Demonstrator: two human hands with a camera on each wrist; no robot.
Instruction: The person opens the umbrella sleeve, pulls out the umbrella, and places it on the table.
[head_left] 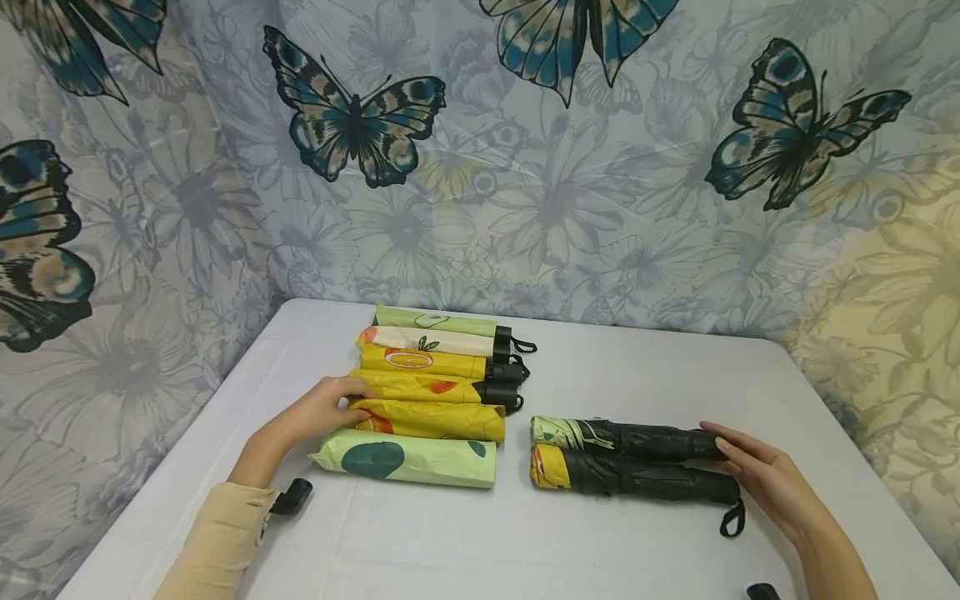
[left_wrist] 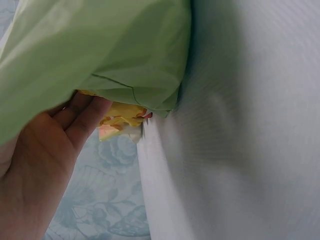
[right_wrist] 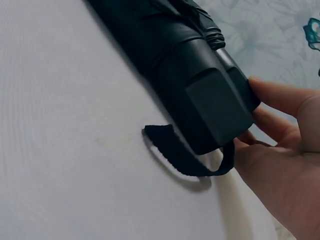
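At centre-left of the head view, the left hand's (head_left: 311,418) fingers pinched the left end of a yellow roll (head_left: 438,420), above a leaf-printed green roll (head_left: 442,464) on the table (head_left: 405,542). At lower right, the right hand's (head_left: 770,485) fingers, slightly parted, gripped the upper black umbrella (head_left: 652,442) by its right end.

adjacent yellow sleeve (head_left: 431,420) is being splashed orange-red | pale-green sleeve (head_left: 442,464) is being patterned dark-green | far black umbrella (head_left: 645,442) is being tipped striped green | grey-blue backdrop (head_left: 555,208) is being printed with flowers
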